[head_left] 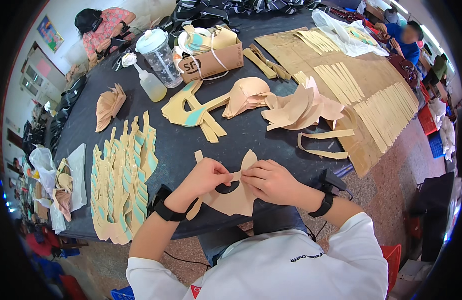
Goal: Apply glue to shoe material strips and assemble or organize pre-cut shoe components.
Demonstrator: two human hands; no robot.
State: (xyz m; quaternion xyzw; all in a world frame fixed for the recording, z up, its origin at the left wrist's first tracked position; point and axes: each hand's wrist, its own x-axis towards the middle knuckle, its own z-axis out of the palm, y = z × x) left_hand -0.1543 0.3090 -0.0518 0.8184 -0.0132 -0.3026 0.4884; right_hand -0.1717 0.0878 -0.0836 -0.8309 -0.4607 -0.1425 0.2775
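Note:
Near the table's front edge I hold a beige leather-like cutout [230,204] with a curved opening, which looks like a shoe-upper piece. My left hand [208,176] pinches its edge on the left of the opening. On the other side, my right hand [271,181] grips it with thumb and fingers closed. A narrow beige strip [199,155] shows beyond my left hand. Left of my arm lie overlapping rows of beige pieces [123,187] with teal patches. Ahead are stacked curved pieces [248,95], flat cutouts [303,107] and a bent strip [323,152].
At the back stand a glue-like squeeze bottle [152,86], a clear lidded jug [163,60] and a cardboard box [218,62] of pieces. A cardboard sheet [286,42] at right carries rows of beige strips [388,115] and a plastic bag [336,32]. Other people [107,30] work across the table.

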